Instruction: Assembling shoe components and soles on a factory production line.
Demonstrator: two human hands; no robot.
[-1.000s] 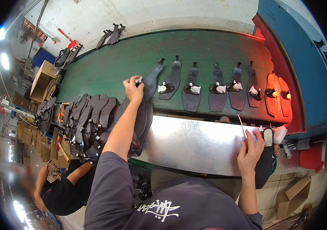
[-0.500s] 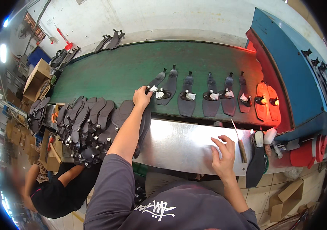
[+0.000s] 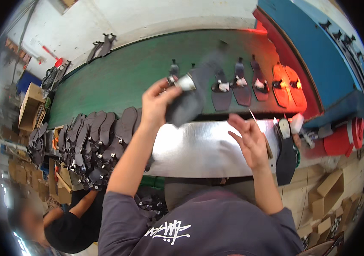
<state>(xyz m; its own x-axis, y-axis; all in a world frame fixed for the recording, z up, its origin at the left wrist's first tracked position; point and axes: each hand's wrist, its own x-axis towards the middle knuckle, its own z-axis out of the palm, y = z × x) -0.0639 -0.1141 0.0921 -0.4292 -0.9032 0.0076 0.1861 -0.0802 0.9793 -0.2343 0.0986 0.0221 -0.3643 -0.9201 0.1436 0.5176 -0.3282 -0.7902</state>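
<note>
My left hand (image 3: 159,101) is closed on a dark sandal (image 3: 187,106), lifted above the near edge of the green conveyor belt (image 3: 118,81). The sandal is blurred by motion and tilted, its heel end toward the far right; a pale patch shows at its strap. Over the metal table (image 3: 190,149) my right hand (image 3: 251,143) is open and holds nothing, fingers spread. Beside and partly behind that hand lies a thin pointed tool with a wooden handle (image 3: 269,147). Several sandals (image 3: 221,96) with white paper at their straps rest on the belt.
Dark sandals (image 3: 90,136) are heaped at the left. An upright sole (image 3: 285,158) and a red container (image 3: 340,138) stand at the right. A blue machine housing (image 3: 314,55) glows red over orange-lit sandals (image 3: 281,91). A co-worker (image 3: 68,226) is at lower left.
My left hand has picked up a sandal from the belt and brought it nearer and to the right. My right hand has risen slightly toward it. The whole view has shifted.
</note>
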